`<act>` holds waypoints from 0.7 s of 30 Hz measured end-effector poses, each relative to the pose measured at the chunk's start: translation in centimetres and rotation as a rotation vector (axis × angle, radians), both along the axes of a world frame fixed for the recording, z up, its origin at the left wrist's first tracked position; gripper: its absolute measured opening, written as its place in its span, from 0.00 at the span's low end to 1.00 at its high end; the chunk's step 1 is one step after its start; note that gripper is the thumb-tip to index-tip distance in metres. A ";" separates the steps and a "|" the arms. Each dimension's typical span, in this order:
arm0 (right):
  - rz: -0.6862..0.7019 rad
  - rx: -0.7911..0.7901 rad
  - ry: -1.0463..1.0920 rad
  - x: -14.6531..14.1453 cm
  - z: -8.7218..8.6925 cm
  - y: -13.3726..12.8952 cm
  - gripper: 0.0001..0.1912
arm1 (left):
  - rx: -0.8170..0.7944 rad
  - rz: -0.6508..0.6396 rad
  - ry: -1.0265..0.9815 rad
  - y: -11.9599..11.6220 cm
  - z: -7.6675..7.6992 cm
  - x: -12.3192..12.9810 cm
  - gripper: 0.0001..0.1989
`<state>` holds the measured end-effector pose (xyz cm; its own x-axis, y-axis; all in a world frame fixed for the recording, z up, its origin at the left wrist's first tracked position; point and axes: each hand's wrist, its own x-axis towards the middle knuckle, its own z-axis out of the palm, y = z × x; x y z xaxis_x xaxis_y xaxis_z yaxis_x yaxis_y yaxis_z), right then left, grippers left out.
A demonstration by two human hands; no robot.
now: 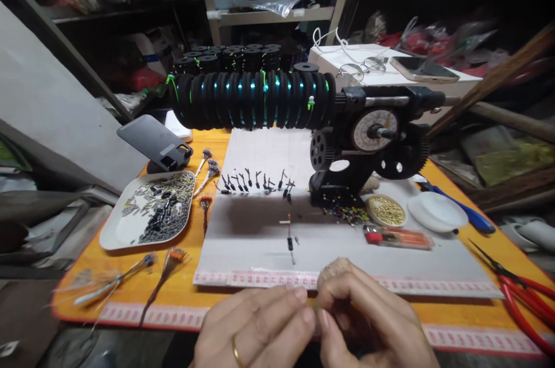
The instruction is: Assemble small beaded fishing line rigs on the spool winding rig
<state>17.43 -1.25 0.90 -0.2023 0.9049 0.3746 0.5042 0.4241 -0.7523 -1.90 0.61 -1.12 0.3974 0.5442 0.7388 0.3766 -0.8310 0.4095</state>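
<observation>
My left hand, with a gold ring on one finger, and my right hand meet at the near edge of the board. Their fingertips are pinched together, and whatever lies between them is hidden or too small to name. A rough beige lump shows at my right index finger; I cannot tell whether it is held or worn. Just beyond my hands, a small black float-stop-like piece lies on the white board. Farther back, several small dark pieces with thin stems form a row.
A black geared winder carries black foam spools. A white tray of small grey parts stands left, near a phone. On the right are a dish of brass bits, a cutter and red-handled scissors.
</observation>
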 end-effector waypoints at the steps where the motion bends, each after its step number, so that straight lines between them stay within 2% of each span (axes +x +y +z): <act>1: -0.003 0.008 -0.007 0.1 0.0 0.0 0.11 | 0.006 0.008 0.030 0.1 0.0 -0.1 0.15; 3: -0.020 0.047 -0.036 0.3 -0.1 0.2 0.10 | -0.035 0.018 0.084 0.5 0.2 -0.1 0.15; 7: -0.048 0.153 -0.156 0.6 -0.3 0.7 0.09 | -0.207 -0.045 0.132 1.7 0.9 0.2 0.13; 13: -0.039 0.193 -0.307 1.1 -1.2 1.3 0.09 | -0.369 0.111 0.211 2.3 1.6 1.3 0.08; 18: -0.036 0.170 -0.319 1.4 -1.7 1.2 0.08 | -0.557 0.157 0.276 2.4 2.6 1.9 0.08; 21: -0.029 0.166 -0.335 1.4 -1.8 1.2 0.08 | -0.630 0.140 0.311 2.7 3.2 1.8 0.08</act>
